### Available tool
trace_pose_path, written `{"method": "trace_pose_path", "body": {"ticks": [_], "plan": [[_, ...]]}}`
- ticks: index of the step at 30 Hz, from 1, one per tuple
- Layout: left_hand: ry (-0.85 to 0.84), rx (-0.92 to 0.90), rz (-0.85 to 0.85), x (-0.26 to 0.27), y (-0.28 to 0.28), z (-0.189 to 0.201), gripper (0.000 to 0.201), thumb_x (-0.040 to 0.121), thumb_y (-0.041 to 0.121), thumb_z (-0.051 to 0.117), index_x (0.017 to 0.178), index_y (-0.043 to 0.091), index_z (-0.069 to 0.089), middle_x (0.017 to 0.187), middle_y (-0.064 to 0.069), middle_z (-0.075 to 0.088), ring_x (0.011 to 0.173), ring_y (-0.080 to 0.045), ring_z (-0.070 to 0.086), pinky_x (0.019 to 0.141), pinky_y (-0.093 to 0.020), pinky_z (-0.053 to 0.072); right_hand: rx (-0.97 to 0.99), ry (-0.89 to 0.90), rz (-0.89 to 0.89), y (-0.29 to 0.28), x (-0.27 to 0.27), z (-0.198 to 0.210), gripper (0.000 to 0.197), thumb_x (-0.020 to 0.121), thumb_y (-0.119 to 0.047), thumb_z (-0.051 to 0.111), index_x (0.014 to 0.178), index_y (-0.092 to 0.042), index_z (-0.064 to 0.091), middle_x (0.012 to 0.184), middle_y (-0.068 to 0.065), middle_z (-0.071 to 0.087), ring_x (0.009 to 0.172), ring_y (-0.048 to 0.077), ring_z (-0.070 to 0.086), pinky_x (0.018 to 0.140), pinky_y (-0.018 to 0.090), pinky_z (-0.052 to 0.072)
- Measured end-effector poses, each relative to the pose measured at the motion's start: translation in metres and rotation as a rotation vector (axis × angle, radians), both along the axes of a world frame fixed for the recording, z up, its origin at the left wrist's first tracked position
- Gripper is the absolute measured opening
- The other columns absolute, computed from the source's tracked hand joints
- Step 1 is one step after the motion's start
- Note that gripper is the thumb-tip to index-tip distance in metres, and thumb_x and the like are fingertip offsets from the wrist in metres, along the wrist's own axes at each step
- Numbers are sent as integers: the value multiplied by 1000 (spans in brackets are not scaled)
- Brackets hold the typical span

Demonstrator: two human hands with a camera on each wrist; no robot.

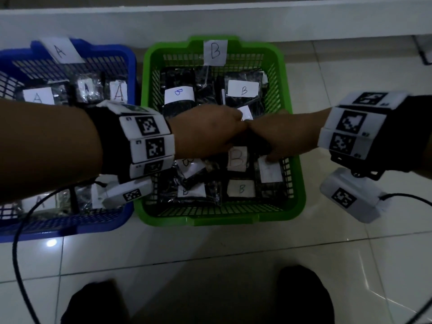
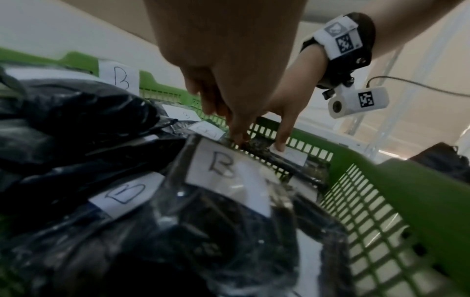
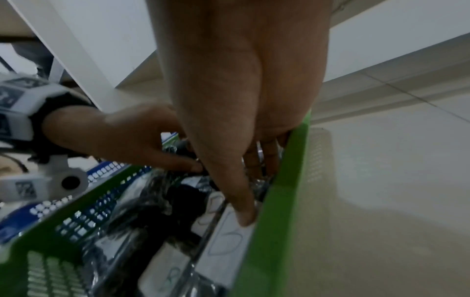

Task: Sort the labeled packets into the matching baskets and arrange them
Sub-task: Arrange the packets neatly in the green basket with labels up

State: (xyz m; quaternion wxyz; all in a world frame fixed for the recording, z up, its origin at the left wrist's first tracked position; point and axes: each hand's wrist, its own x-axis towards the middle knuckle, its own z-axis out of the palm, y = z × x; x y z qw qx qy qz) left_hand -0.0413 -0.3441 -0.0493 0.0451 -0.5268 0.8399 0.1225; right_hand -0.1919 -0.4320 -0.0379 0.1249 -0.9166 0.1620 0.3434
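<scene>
The green basket [image 1: 215,220] marked B holds several black packets in clear plastic with white B labels. Both my hands meet over its middle. My right hand [image 1: 280,139] pinches one B packet [image 1: 270,170] that stands against the basket's right wall [image 3: 279,201]. Its thumb [image 3: 244,217] presses the white label [image 3: 229,237] and its other fingers curl behind. My left hand [image 1: 210,134] reaches down with its fingertips [image 2: 236,136] on the top edge of the same packet [image 2: 292,155]. The blue basket [image 1: 70,228] marked A holds several A-labelled packets.
The two baskets stand side by side on a pale tiled floor [image 1: 233,253], against a white ledge [image 1: 210,17]. A black cable [image 1: 18,230] loops over the blue basket's front. My two dark shoes [image 1: 93,302] are near the bottom edge.
</scene>
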Motion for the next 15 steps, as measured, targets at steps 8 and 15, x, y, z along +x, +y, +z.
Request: {"method": "trace_pose_path", "body": {"ticks": [8,15], "plan": [[-221,-169,77,3,-11,-11,70,73,55,64,123,7,50,117,-15,54,109,-32,49,94,-44,34,-150,-81,67,4,-11,-4,56,77,-35,72,118,-14,41,120,7,51,112,26,48,92,37,36],[-135,-49,256,0,-17,-20,79,76,44,68,139,13,32,132,-10,46,121,-28,42,100,-43,25,-244,-527,-319,-28,-1,10,11,84,-18,55,94,-12,54,88,7,61,88,33,59,83,38,39]]}}
